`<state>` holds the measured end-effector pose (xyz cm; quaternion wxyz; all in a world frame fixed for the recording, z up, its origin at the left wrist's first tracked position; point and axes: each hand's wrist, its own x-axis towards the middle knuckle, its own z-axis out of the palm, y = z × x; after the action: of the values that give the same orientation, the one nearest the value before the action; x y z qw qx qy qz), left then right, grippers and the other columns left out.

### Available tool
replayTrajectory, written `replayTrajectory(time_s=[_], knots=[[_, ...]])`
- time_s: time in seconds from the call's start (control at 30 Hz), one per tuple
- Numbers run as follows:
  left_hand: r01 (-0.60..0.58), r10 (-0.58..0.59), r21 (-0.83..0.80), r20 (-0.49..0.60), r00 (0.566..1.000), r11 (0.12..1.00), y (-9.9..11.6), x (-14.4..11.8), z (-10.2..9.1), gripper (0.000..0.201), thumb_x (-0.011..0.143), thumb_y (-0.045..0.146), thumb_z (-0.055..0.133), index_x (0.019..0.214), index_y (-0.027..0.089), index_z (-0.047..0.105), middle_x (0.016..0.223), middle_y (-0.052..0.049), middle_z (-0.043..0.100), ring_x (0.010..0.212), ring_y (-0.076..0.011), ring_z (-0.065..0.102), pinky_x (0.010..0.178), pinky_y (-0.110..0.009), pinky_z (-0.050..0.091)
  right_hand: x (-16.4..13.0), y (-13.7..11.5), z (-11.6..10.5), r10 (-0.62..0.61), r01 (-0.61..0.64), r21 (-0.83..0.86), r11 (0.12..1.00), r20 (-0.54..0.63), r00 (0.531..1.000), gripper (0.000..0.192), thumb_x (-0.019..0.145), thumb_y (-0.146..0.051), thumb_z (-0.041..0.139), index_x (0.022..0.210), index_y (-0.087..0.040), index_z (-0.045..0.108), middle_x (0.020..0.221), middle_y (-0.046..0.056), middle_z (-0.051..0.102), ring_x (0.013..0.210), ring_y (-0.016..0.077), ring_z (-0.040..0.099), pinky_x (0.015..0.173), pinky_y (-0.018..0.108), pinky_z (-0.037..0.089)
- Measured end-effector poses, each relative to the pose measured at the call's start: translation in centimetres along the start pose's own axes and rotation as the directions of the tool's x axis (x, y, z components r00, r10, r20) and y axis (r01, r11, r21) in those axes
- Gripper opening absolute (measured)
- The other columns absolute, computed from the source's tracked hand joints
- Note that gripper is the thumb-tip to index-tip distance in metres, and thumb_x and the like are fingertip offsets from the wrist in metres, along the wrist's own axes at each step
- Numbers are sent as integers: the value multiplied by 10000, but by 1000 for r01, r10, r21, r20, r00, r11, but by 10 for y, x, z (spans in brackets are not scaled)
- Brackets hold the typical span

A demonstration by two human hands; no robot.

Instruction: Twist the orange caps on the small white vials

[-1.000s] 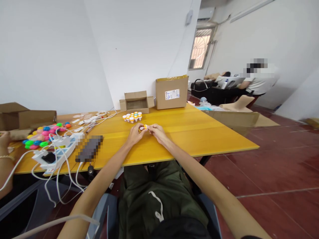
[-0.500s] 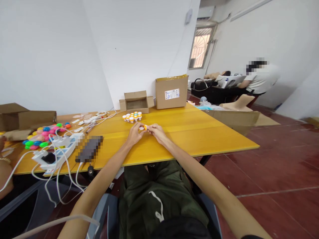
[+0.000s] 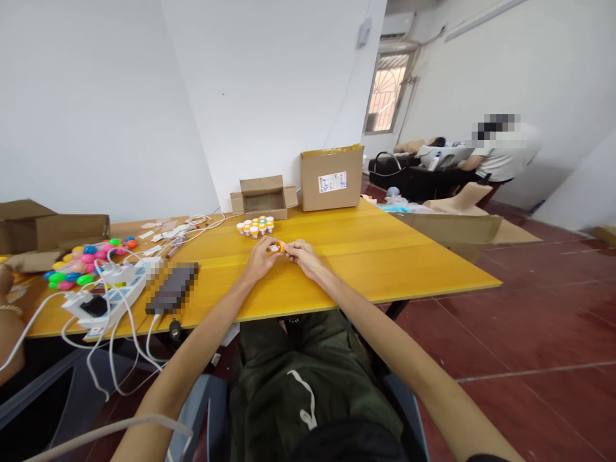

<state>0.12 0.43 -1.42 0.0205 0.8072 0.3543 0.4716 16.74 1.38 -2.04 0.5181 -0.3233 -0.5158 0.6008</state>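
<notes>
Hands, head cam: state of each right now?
Left hand: closed on the small orange-and-white piece.
Right hand: fingertips pinched on the same piece.

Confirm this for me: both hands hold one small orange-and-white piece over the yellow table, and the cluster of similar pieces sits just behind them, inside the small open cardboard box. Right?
Not quite. In the head view the cluster of similar pieces stands on the bare yellow table, in front of the small open cardboard box, not inside it. The rest holds: left hand and right hand hold one small orange-and-white piece.
</notes>
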Motion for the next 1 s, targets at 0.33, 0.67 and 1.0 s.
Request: replayTrajectory(time_s=[0.33,0.67,1.0], knots=[[70,-68,-87,30,997,994,1,1,-1,231,843,365,695,1026,224,683,946,-58,705,870,-212,649,781,-361,545,-1,-2,1,20,-20,30,999,12,1000,438,458,-530,894,559,-197,627,558,-17,566,558,97,452,542,263,337],[53,-52,-53,25,998,997,2,2,-1,209,834,311,702,1018,219,662,949,-53,699,871,-201,651,700,-311,532,0,-1,3,11,-10,61,998,-19,1000,449,432,-526,899,558,-197,619,551,-27,550,555,94,445,542,260,337],[147,-147,-9,-25,989,989,1,1,4,185,808,334,730,925,211,657,875,-31,702,789,-184,651,656,-299,521,-3,-3,5,-21,25,64,998,-65,998,401,464,-491,895,524,-206,620,574,-29,533,573,101,452,560,276,355]])
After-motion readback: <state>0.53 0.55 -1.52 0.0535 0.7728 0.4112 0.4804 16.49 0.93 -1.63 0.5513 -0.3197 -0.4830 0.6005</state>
